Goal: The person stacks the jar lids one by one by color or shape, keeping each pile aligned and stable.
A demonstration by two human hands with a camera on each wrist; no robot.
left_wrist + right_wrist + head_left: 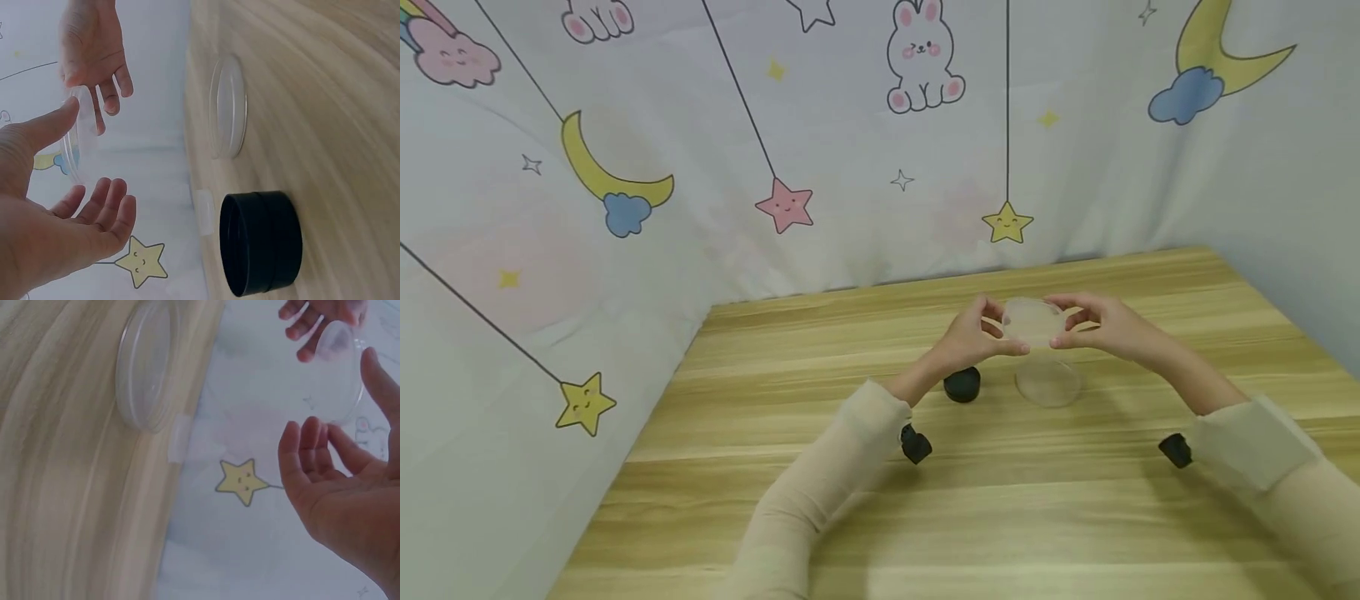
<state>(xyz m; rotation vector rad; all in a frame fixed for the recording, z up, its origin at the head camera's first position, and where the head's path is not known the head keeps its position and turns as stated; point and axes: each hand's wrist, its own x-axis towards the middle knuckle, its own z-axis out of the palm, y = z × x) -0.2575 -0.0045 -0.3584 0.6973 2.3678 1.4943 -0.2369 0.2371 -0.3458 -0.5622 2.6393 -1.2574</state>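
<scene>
A clear, shallow round dish like a petri dish half (1033, 322) is held up above the table, between both hands. My left hand (972, 337) pinches its left edge with thumb and fingers. On the opposite edge, my right hand (1105, 325) grips it the same way. Below them a second clear round dish (1049, 383) lies flat on the table. Close to my left wrist stands a black round container (962, 384); in the left wrist view this black cylinder (265, 244) shows a seam around its side.
The wooden tabletop (1000, 517) meets a printed white curtain (865, 225) at the back. A small whitish translucent piece (205, 212) is near the table's far edge. Black wrist devices (915, 444) sit at both sleeves.
</scene>
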